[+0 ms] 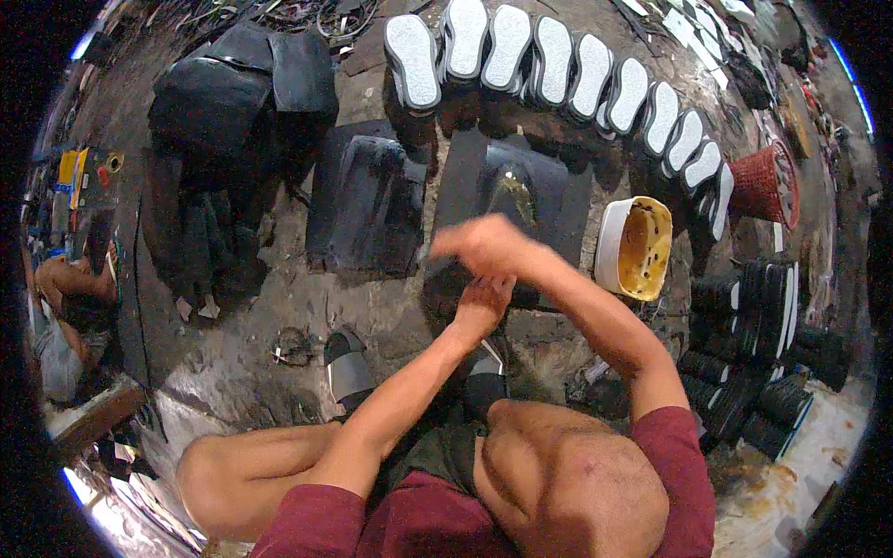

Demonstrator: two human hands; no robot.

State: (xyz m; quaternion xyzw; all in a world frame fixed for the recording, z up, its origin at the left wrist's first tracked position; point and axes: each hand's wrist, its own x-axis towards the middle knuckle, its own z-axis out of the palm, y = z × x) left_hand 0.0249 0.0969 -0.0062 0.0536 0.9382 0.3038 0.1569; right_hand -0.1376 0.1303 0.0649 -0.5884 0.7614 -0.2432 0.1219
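My right hand (pixel 490 246), smeared by motion, reaches leftward above a black sheet (pixel 453 191); whether it grips anything does not show. Just below it, my left hand (pixel 484 305) rests near the sheet's near edge with its fingers laid out, their tips partly behind the right hand. A glossy yellowish smear of what looks like glue (pixel 513 195) lies on the sheet's upper part. To the right stands a white tub (pixel 609 246) with amber, glue-like liquid inside and yellow crust on its wall. Another black sheet (pixel 365 200) with pale streaks lies left of my hands.
White-faced shoe soles (pixel 591 76) on dark ones form an arc at the far side. A red woven basket (pixel 767 186) stands right of them. Black sole stacks (pixel 744 344) sit at the right. Black sheets (pixel 219 102) are heaped far left. Another person (pixel 70 288) sits at the left edge.
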